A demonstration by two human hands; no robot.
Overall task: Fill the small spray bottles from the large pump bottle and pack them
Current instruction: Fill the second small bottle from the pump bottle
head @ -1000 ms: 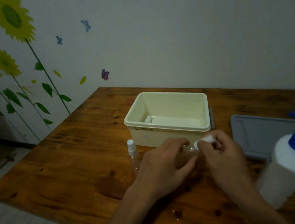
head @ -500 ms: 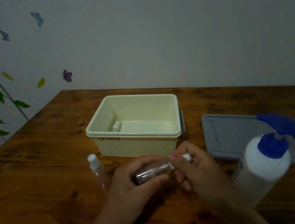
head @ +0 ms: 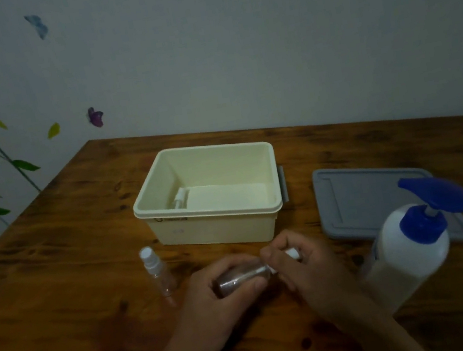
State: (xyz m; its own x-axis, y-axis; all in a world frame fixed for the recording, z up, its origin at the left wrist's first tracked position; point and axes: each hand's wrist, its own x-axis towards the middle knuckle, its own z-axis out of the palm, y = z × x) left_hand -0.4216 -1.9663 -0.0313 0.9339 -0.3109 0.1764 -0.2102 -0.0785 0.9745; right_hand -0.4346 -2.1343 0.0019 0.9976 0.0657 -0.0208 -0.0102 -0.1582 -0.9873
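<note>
Left hand (head: 215,299) grips the bottle (head: 243,278) sideways above the table (head: 60,298) while right hand (head: 305,270) pinches its cap (head: 292,253); better to tip it upright and twist gently to avoid spills.

Glossy varnished wood table (head: 60,298), smooth cream plastic box (head: 215,233), clear plastic spray bottle (head: 157,273), matt grey lid (head: 361,199).

One clear spray bottle (head: 242,278) lies sideways, another (head: 155,270) upright beside the blue-topped pump bottle (head: 407,252).
</note>
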